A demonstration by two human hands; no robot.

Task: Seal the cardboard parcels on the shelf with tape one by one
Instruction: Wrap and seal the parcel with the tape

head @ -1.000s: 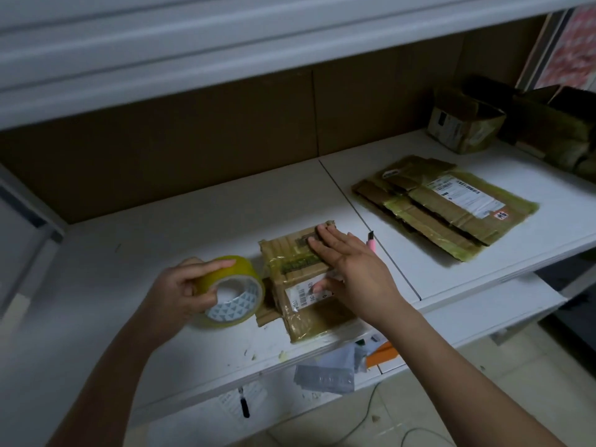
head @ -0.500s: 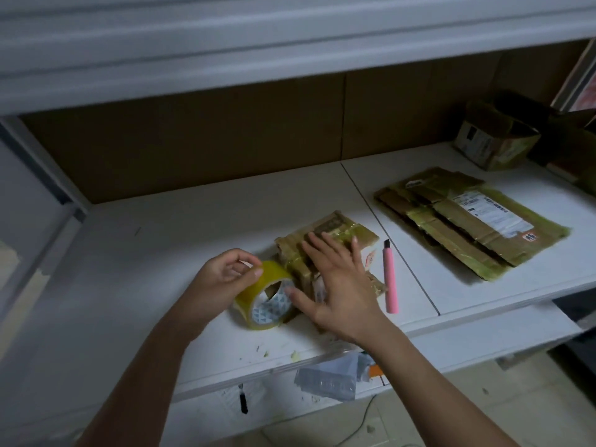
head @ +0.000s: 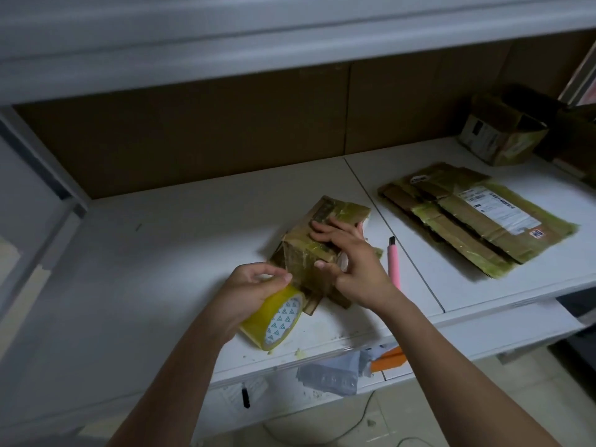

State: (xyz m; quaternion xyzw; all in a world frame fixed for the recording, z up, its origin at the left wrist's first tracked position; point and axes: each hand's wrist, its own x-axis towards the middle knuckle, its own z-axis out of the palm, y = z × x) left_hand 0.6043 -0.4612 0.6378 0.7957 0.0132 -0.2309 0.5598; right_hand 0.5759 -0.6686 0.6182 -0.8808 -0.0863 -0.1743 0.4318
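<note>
A small cardboard parcel (head: pixel 325 233), wrapped in yellowish tape, lies near the middle of the white shelf (head: pixel 180 253). My right hand (head: pixel 351 262) holds it, fingers spread over the top and thumb pressed against its near side. My left hand (head: pixel 254 291) grips a yellow tape roll (head: pixel 277 321) at the parcel's near left corner, thumb and fingers pinched at the roll's top beside the parcel. Whether a tape strip runs onto the parcel is hard to see.
A pink utility knife (head: pixel 394 259) lies just right of the parcel. Flattened taped cardboard (head: pixel 474 217) covers the shelf's right part, with an open box (head: pixel 503 137) behind it. A shelf board (head: pixel 225 33) hangs low overhead. Papers (head: pixel 332 372) stick out below the shelf edge.
The parcel has been turned and tipped up under my right hand. My left hand brought the tape roll from the left up against the parcel's near corner.
</note>
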